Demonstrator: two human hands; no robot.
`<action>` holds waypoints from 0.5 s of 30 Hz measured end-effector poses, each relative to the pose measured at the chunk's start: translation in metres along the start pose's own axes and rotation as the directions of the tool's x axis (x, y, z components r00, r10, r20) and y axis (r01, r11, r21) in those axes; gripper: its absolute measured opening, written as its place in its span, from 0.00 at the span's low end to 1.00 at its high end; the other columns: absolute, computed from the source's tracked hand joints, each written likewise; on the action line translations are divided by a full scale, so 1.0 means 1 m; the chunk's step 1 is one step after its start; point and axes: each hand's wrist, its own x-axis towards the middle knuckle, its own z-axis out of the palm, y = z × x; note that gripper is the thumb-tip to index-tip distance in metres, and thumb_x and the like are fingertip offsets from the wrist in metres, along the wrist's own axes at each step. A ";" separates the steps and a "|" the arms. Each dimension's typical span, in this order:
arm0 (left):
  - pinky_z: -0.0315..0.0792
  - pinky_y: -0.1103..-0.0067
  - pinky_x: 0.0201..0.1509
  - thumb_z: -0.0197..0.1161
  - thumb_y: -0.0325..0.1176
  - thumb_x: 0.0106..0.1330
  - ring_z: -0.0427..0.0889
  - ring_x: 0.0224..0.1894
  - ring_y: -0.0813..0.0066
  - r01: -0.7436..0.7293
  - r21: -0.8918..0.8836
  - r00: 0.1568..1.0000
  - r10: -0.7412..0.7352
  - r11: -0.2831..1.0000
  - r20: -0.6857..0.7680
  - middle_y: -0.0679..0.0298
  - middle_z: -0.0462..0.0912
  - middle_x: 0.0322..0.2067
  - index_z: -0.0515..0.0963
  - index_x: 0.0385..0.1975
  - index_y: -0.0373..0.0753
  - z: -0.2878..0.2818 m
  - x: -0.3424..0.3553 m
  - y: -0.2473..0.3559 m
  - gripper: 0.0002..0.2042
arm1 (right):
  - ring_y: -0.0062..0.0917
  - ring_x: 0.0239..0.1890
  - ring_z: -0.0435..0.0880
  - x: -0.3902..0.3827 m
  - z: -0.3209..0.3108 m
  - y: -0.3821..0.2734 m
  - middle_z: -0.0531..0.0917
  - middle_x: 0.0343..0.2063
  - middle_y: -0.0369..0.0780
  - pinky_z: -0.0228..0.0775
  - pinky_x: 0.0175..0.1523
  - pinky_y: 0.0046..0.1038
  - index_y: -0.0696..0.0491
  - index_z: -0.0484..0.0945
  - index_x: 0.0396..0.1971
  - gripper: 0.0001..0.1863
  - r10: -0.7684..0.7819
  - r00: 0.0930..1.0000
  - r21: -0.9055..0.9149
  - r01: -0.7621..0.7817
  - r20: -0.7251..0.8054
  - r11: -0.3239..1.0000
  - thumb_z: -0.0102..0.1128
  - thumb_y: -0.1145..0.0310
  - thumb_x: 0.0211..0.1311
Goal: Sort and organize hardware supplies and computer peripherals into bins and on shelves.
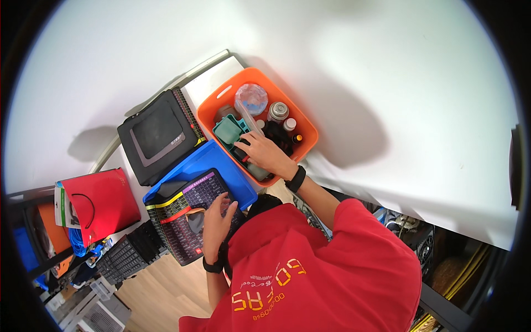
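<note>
My right hand, with a black band at its wrist, reaches into an orange bin. Its fingers are bent and apart, over a dark item with red parts and beside a teal plastic container. Whether the fingertips touch either cannot be made out. My left hand is over a blue bin, fingers loosely curved and apart. Below it lies a dark desk mat printed with a grid and coloured stripes. Close to the left fingers is a dark oval item with a tan edge; its kind is unclear.
Also in the orange bin are a clear plastic cup, a metal can and white-capped bottles. A black case lies left, near a red bag. Keyboards stand below the bag. A white wall rises behind.
</note>
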 end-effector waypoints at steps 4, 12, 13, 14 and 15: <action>0.79 0.72 0.51 0.65 0.39 0.71 0.87 0.46 0.64 0.016 0.012 1.000 -0.016 1.000 -0.009 0.50 0.85 0.45 0.76 0.58 0.33 0.000 0.001 0.003 0.21 | 0.40 0.54 0.78 -0.008 -0.015 0.002 0.79 0.50 0.44 0.74 0.58 0.36 0.55 0.79 0.52 0.22 0.060 0.996 0.098 -0.052 -0.073 0.994 0.67 0.74 0.55; 0.73 0.64 0.58 0.69 0.42 0.66 0.81 0.51 0.52 0.155 0.345 0.950 -0.043 0.926 -0.311 0.47 0.83 0.47 0.76 0.57 0.32 -0.012 -0.014 -0.068 0.25 | 0.40 0.35 0.85 -0.030 -0.033 0.011 0.84 0.39 0.44 0.78 0.40 0.39 0.53 0.80 0.46 0.11 0.416 0.858 0.344 -0.309 -0.302 0.887 0.63 0.68 0.65; 0.68 0.59 0.61 0.72 0.46 0.62 0.74 0.57 0.43 0.262 0.333 0.918 -0.127 0.906 -0.377 0.41 0.74 0.55 0.72 0.61 0.32 -0.014 -0.019 -0.067 0.32 | 0.39 0.33 0.85 -0.034 -0.037 0.010 0.84 0.36 0.43 0.77 0.39 0.38 0.54 0.80 0.44 0.11 0.479 0.820 0.384 -0.352 -0.313 0.854 0.63 0.67 0.65; 0.68 0.59 0.61 0.72 0.46 0.62 0.74 0.57 0.43 0.263 0.341 0.919 -0.127 0.903 -0.373 0.41 0.74 0.55 0.72 0.61 0.32 -0.014 -0.025 -0.077 0.32 | 0.39 0.31 0.84 -0.037 -0.039 0.009 0.84 0.33 0.43 0.76 0.37 0.37 0.54 0.81 0.43 0.10 0.536 0.781 0.427 -0.386 -0.321 0.818 0.64 0.66 0.65; 0.68 0.58 0.61 0.73 0.47 0.60 0.71 0.59 0.41 0.279 0.423 0.904 -0.087 0.862 -0.419 0.39 0.69 0.58 0.69 0.64 0.32 -0.014 -0.029 -0.097 0.36 | 0.37 0.29 0.84 -0.040 -0.035 0.010 0.84 0.29 0.42 0.76 0.36 0.35 0.54 0.81 0.42 0.10 0.586 0.744 0.461 -0.417 -0.322 0.783 0.64 0.65 0.66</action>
